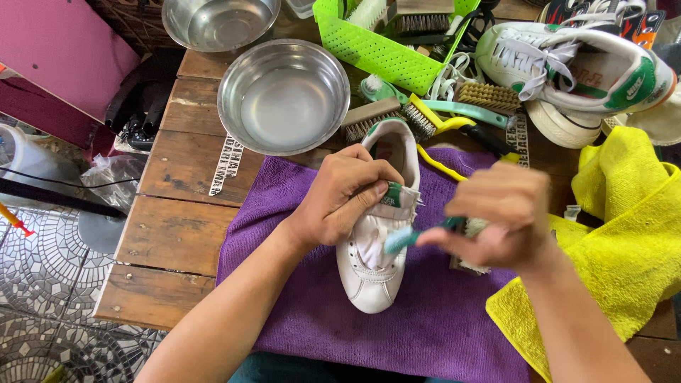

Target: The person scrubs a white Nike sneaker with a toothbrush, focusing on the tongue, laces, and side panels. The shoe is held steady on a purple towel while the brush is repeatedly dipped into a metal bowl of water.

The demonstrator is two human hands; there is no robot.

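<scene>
At the left edge of the wooden table (177,234), bare planks run beside a tiled floor, and a strip of printed tape (225,164) lies loose on them. Behind it stands a steel bowl (284,96) holding shallow water, its rim just beside the purple cloth (440,312). A knock from the forearm could tip it and wet the work area.

The white shoe (376,234) lies on the purple cloth, toe toward the person. The left hand (340,198) is clamped over its collar and tongue, fingers curled inside the opening. If this grip slackens, the shoe may skid on the cloth under brushing force.

The right hand (504,220) is closed around a teal-handled brush (411,235), whose tip sits at the shoe's lace area. The hand is motion-blurred; a fast stroke risks the brush slipping off the upper and striking the left fingers, or flicking dirty water outward.

Further right, spare brushes (440,113) lie behind the shoe, a green basket (383,50) holds more, and a second shoe (574,67) rests above a yellow cloth (631,234). Splashes could soil these.
</scene>
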